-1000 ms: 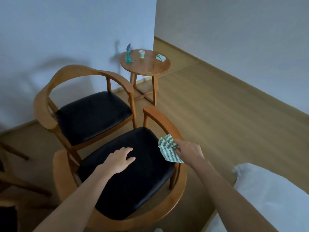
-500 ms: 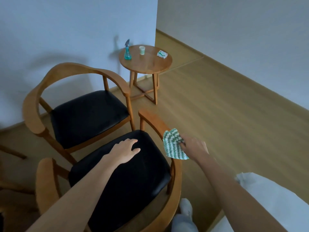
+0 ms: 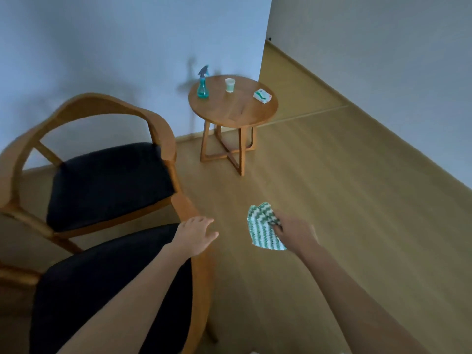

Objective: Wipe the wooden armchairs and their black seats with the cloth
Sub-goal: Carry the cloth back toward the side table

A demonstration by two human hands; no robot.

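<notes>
Now the right grip is clenched on the green-and-white zigzag cloth, with its fingers curled round 1 edge. The rest of the cloth fans out to the left of the knuckles and slightly ahead of them. It hangs in the air over the wooden floor, apart from both chairs.

The left grip is released, palm down, with the fingers straight and spread. It sits over the front end of the nearer armchair's arm rail; whether it touches the wood I cannot tell. The cloth hangs between the 2 grips, much closer to the right one.

Under the left forearm lies the nearer black seat. Ahead and left of the left grip stands the second armchair with its own black seat. Well ahead of both grips, a round table carries a spray bottle, a cup and a small box.
</notes>
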